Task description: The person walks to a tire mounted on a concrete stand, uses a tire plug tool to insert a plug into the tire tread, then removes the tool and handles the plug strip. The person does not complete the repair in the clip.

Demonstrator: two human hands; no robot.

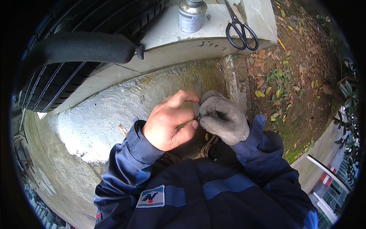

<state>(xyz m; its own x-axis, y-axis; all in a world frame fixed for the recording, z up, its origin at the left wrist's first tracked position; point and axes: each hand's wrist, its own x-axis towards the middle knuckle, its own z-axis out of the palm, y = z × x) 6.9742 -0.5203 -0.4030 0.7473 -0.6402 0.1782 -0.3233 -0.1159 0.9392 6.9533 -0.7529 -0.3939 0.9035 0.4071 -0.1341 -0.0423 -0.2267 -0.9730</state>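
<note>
My left hand (pixel 169 123) is bare, and its fingers are closed in a pinch in front of my body. Close against it is my right hand (pixel 225 118), which wears a grey knitted glove, its fingers also curled shut. Between the fingertips of both hands is a small, thin, see-through piece of film (pixel 197 110). Most of it is covered by the fingers, so its full shape cannot be made out. Both forearms are in dark blue sleeves.
On a pale stone ledge (pixel 164 32) ahead stand a metal can (pixel 190 18) and black-handled scissors (pixel 240 34). A large tyre (pixel 63 82) and a black padded bar (pixel 87 47) are at the left. Soil with fallen leaves (pixel 282 82) lies to the right, concrete (pixel 103 114) below.
</note>
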